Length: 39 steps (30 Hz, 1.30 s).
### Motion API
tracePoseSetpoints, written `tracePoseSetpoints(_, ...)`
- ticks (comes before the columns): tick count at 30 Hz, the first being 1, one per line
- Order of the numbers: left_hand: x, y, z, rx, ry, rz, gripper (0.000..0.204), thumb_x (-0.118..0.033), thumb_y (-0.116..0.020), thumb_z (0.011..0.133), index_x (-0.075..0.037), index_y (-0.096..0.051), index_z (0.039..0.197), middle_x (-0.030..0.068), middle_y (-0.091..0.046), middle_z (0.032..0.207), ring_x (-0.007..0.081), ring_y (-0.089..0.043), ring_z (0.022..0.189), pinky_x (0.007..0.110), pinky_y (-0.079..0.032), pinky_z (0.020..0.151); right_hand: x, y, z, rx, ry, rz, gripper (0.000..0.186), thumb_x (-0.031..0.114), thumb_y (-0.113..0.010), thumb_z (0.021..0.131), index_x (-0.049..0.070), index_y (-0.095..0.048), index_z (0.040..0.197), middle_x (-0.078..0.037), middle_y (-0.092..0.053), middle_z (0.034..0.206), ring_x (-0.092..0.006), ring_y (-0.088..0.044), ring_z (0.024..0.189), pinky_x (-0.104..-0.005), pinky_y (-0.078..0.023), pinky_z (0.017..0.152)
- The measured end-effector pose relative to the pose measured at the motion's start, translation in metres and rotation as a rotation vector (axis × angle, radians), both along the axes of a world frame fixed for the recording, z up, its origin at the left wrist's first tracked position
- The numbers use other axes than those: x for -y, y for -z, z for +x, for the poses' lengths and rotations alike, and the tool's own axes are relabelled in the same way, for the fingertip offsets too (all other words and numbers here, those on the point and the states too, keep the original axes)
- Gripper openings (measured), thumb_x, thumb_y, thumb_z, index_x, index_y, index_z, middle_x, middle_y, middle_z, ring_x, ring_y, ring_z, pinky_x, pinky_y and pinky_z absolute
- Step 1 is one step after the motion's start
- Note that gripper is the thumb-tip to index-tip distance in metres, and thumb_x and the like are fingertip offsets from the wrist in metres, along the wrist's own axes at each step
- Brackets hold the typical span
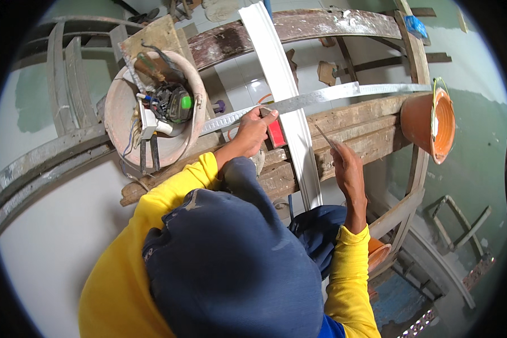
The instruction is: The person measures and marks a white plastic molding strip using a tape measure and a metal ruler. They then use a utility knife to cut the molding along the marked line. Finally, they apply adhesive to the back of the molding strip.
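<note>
Left hand [252,134]: thumb and forefinger closed at the near edge of a long metal strip [315,97], seemingly pinching it just left of the white moulding [283,73]; exact finger contact partly hidden. Right hand [348,163]: curled around a thin pointed tool [324,137], tip raised, apart from both strip and moulding; tool type too small to tell. Strip lies across the face of the moulding, reaching well past it on both sides, perforated toward its ends. Moulding rests across the wooden planks [372,141], one end toward the person's lap, the other beyond the far curved beam [343,25]. Red object [276,135] close below the left hand, beside the moulding; kind unclear. Step in hand, as judged: the strip is being lined up against the moulding, probably for a mark or a cut. Next move would seem to call for the left hand to keep the strip from slipping and the right to bring the tip down to its edge; the long free ends could swing if pressed unevenly. Further out: pale bucket [109,107] with tools and cables at left; orange bucket [418,121] at right, near the strip's far end.
</note>
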<state>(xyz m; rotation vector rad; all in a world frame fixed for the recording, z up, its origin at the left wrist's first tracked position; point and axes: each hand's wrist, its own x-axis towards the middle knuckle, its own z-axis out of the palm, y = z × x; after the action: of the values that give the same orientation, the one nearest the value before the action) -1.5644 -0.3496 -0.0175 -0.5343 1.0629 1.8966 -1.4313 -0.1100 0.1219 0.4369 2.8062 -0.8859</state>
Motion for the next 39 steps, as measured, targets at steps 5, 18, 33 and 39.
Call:
tracePoseSetpoints(5, -0.002, -0.006, -0.002, -0.001, -0.025, 0.021, 0.025, -0.022, -0.071, 0.107, -0.012, -0.063, 0.128, 0.0031, -0.071, 0.122, 0.0173, -0.069, 0.115, 0.041, -0.058, 0.1, 0.002, -0.011, -0.006, 0.048, -0.036, 0.059, 0.028, 0.001, -0.065, 0.1, 0.005, -0.072, 0.127, -0.024, -0.071, 0.107, -0.0447, -0.069, 0.096, -0.0454, -0.056, 0.081)
tracePoseSetpoints(18, -0.002, 0.002, 0.002, -0.019, 0.004, -0.007, 0.027, -0.024, -0.071, 0.107, -0.017, -0.064, 0.133, -0.0006, -0.071, 0.128, 0.0162, -0.064, 0.123, 0.048, -0.046, 0.106, -0.006, -0.01, -0.07, -0.103, -0.292, 0.149, 0.029, 0.002, -0.068, 0.095, 0.01, -0.076, 0.121, -0.017, -0.071, 0.096, -0.0401, -0.07, 0.09, -0.0481, -0.056, 0.075)
tracePoseSetpoints(33, -0.009, -0.022, 0.0, -0.023, -0.11, -0.077, 0.014, -0.013, -0.069, 0.107, -0.006, -0.066, 0.118, 0.0, -0.069, 0.104, 0.008, -0.058, 0.089, 0.025, -0.046, 0.077, -0.054, 0.006, -0.172, -0.129, -0.666, 0.411, 0.027, 0.005, -0.068, 0.092, 0.016, -0.08, 0.114, -0.004, -0.073, 0.101, -0.0261, -0.068, 0.1, -0.0435, -0.049, 0.091)
tracePoseSetpoints(39, -0.007, -0.019, 0.001, -0.024, -0.063, -0.045, 0.018, -0.019, -0.069, 0.108, -0.012, -0.064, 0.124, 0.002, -0.069, 0.123, 0.017, -0.06, 0.118, 0.05, -0.036, 0.107, -0.053, 0.017, -0.175, -0.165, -0.704, 0.414, 0.03, 0.003, -0.066, 0.09, 0.016, -0.08, 0.113, -0.003, -0.073, 0.1, -0.0266, -0.068, 0.1, -0.0427, -0.049, 0.09)
